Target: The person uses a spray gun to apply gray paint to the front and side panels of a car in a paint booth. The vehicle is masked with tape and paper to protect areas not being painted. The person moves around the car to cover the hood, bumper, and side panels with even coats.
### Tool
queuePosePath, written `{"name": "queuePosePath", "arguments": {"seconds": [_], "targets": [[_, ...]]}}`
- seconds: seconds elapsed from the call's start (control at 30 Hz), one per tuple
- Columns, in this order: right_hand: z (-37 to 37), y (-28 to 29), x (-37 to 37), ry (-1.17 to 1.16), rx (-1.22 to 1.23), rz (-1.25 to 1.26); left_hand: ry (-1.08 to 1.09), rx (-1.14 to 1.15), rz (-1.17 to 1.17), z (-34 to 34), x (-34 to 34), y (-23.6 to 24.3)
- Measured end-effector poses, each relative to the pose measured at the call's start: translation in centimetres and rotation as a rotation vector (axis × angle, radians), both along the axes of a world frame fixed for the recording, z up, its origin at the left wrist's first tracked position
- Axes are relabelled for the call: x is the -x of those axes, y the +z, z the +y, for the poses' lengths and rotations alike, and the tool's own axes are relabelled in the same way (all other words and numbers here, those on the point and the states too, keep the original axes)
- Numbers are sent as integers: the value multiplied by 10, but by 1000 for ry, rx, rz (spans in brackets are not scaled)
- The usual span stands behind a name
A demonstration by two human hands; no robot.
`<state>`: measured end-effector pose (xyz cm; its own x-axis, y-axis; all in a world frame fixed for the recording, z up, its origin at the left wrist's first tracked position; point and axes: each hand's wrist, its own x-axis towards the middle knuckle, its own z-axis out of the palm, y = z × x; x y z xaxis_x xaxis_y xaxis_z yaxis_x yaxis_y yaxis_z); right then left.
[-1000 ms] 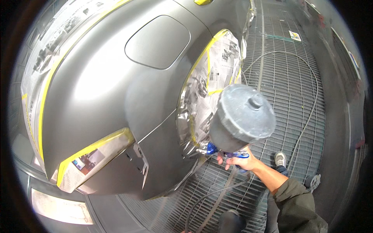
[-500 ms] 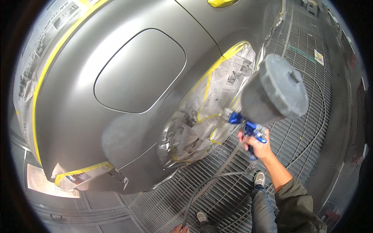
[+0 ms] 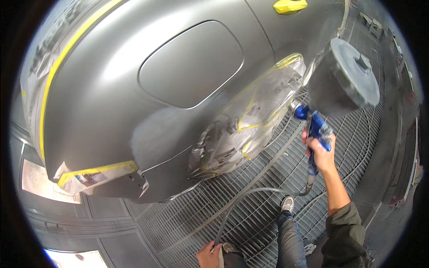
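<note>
My right hand point(image 3: 323, 154) is wrapped round the grip of a blue spray gun point(image 3: 318, 127). A large grey paint cup point(image 3: 343, 78) with a lid sits tilted on top of the gun. Its nozzle points left toward the car's wheel area and stands apart from the bodywork. From the bottom of the grip a grey air hose point(image 3: 254, 190) curves down to my left hand point(image 3: 208, 256), whose fingers are closed on it at the lower edge. The silver-grey car body point(image 3: 94, 120) has a paler, dull patch point(image 3: 161, 134) below the fuel flap point(image 3: 192, 62).
Newspaper and clear film point(image 3: 250, 118) cover the wheel, edged with yellow tape. More taped paper point(image 3: 96, 175) masks the lower left corner, and yellow masking point(image 3: 290, 6) wraps the door handle. Underfoot lies a metal floor grating point(image 3: 196, 223). A dark wall runs along the right.
The car has shifted in the view. The spray gun, with my right hand on it, appears farther right. More of my left hand now shows, on the hose.
</note>
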<state>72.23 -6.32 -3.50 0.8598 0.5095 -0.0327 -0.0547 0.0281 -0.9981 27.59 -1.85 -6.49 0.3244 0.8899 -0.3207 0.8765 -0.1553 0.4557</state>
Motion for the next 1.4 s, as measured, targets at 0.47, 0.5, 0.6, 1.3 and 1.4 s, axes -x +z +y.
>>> {"name": "queuePosePath", "arguments": {"seconds": [0.47,0.5,0.6,1.3,1.4], "targets": [[51,20,219,459,14,-107,69,-50,160,-2,218,-15],[58,27,232,521,-2,-172,68,-56,157,-2,227,-14],[77,55,260,767,-205,245,70,-109,175,-8,260,-14],[5,112,4,-216,24,-267,40,-53,-243,-16,68,37],[5,117,14,-220,100,-312,55,-75,-205,-16,69,43]]}}
